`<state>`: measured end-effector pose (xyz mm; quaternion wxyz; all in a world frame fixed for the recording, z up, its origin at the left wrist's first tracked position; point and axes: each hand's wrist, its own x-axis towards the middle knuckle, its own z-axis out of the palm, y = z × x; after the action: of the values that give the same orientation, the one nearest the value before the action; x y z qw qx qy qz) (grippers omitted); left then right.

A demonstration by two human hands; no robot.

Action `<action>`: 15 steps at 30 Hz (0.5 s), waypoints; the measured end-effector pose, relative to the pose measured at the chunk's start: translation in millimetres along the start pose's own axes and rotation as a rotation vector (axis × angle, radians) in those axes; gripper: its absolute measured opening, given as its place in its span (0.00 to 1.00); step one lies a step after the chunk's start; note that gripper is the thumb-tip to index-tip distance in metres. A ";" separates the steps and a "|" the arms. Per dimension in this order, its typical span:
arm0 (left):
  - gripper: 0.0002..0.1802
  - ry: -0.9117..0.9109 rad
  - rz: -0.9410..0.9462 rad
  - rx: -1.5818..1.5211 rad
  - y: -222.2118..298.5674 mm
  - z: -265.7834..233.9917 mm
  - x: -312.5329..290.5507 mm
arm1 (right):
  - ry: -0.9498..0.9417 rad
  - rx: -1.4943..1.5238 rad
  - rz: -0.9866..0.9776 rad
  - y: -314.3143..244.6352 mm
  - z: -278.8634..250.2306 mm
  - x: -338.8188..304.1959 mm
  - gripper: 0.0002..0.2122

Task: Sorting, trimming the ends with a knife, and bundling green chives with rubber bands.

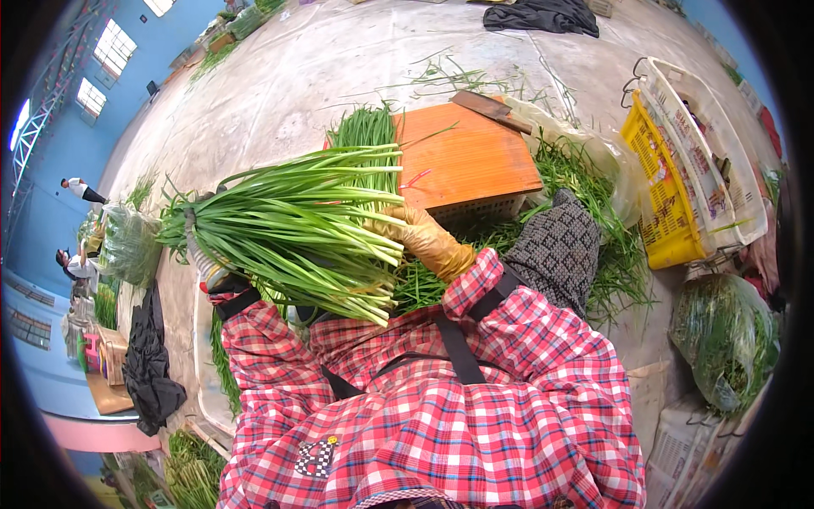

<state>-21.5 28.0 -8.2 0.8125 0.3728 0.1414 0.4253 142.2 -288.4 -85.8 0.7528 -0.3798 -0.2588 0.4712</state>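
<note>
A loose chive bundle (pixel 297 220) lies across the front of the torso, its long axis running left to right, leaf tips to the left and pale stem ends to the right. The gloved left hand (pixel 202 253) is closed around the leafy end; the tan-gloved right hand (pixel 428 240) is nearer the stem ends, its fingers partly hidden, so its closure cannot be told. Just beyond, a second bunch (pixel 363 129) lies beside the orange board (pixel 466 157), which bears a flat brown slat (pixel 492 110). Loose greens (pixel 585 170) and a patterned knee (pixel 555 250) bound the right side.
</note>
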 end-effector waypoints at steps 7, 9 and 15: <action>0.19 -0.024 -0.044 -0.023 -4.0 -0.9 -3.7 | -0.245 -0.580 -0.127 -15.2 -19.0 -28.2 0.10; 0.19 -0.020 -0.034 -0.030 -1.0 0.1 -4.6 | -0.334 -0.665 -0.028 -25.5 -35.7 -48.9 0.14; 0.20 -0.066 0.025 -0.017 1.1 -4.6 0.6 | 0.073 -0.371 -0.079 -26.9 -42.3 -74.2 0.18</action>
<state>-24.2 31.1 -10.5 0.8146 0.3814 0.1059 0.4240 156.3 -376.7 -90.6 0.6966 -0.5185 -0.3283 0.3716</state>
